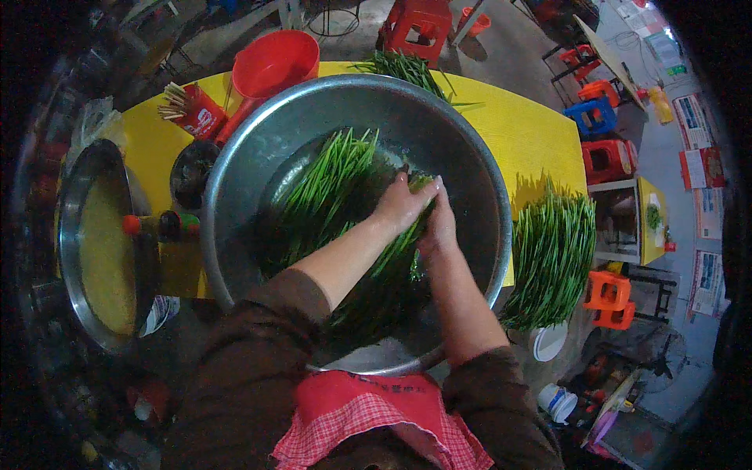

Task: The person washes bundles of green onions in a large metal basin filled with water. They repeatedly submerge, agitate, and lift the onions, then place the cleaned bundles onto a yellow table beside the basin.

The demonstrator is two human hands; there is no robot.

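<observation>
A wide metal basin stands on a yellow table before me, with water and long green leaves, seemingly garlic chives, inside. Over the right half of the basin, my left hand and my right hand come together around one end of a bunch of these greens, and both hold it. The bunch slants down and to the left between my forearms. Other greens lie to the left of my left hand. My sleeves and the dimness inside the basin hide the lower part of the greens.
More greens are piled at the table's right edge, and some lie behind the basin. To the left are a red dipper, a red container of chopsticks, bottles and a metal bowl of yellowish contents. Plastic stools stand beyond.
</observation>
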